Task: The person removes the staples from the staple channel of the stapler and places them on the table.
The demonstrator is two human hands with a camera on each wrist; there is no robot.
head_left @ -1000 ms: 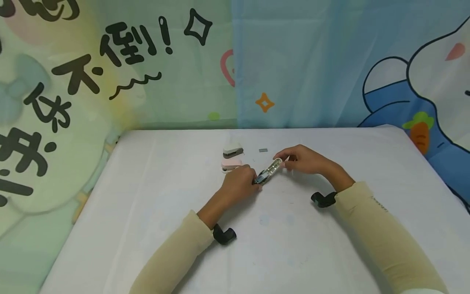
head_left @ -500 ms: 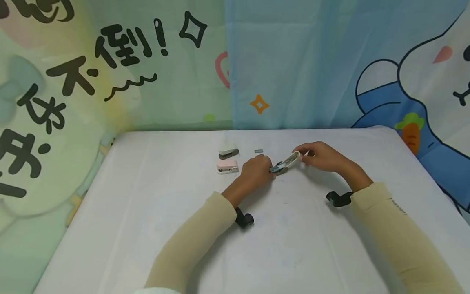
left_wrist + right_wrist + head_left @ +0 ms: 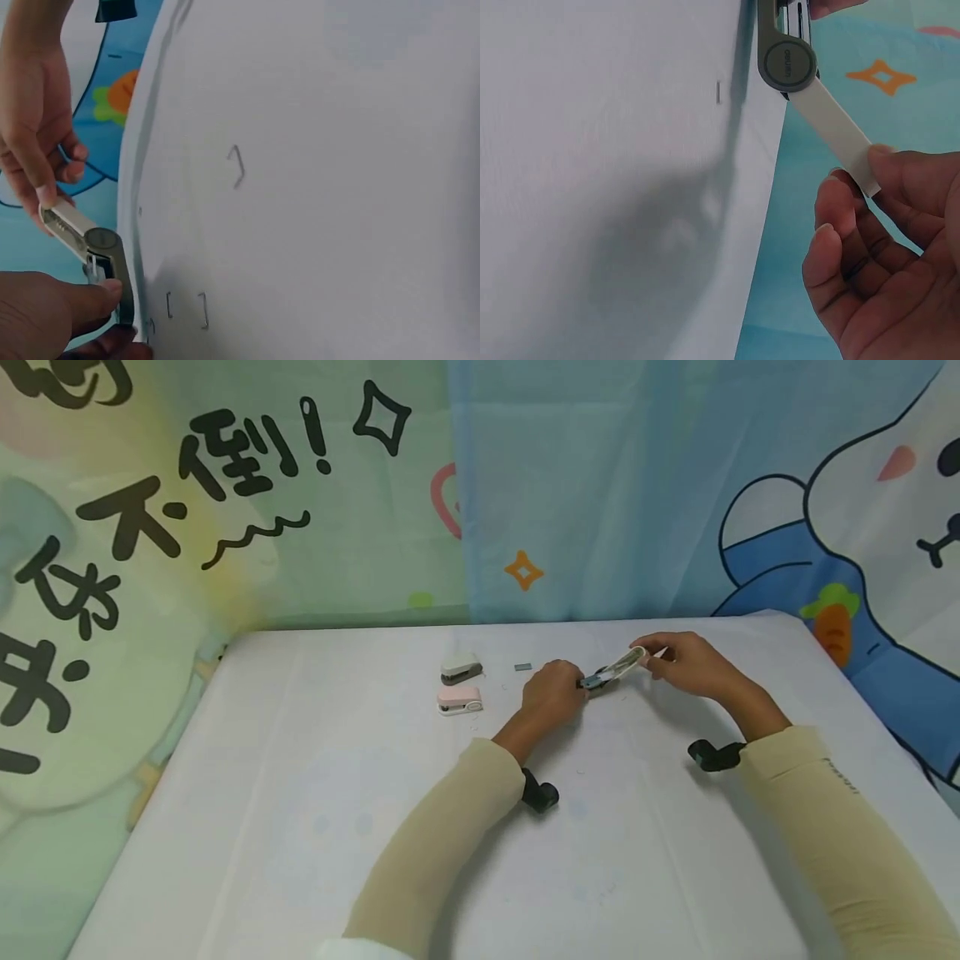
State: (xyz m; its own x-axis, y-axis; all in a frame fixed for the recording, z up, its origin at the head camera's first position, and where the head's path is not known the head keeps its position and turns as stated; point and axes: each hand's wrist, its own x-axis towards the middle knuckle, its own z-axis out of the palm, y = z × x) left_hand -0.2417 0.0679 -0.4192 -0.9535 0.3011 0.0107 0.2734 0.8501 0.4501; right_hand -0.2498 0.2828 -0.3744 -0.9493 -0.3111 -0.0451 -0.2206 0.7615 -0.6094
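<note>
Stapler (image 3: 613, 669), swung open into a long strip, is held just above the bench (image 3: 300, 827) between two hands. The left hand (image 3: 553, 692) pinches its dark metal end at 8 o'clock, fingers curled round it; the right hand (image 3: 686, 662) pinches the white top arm at 2 o'clock between thumb and fingertips. Two more small staplers lie at 9 o'clock of it, well apart from the hands: a grey stapler (image 3: 461, 668) and, just nearer the person, a pink stapler (image 3: 459, 700). One small grey staple block (image 3: 522, 667) sits between them and the left hand. The left wrist view shows four loose staples (image 3: 237, 166) scattered on the white cover.
</note>
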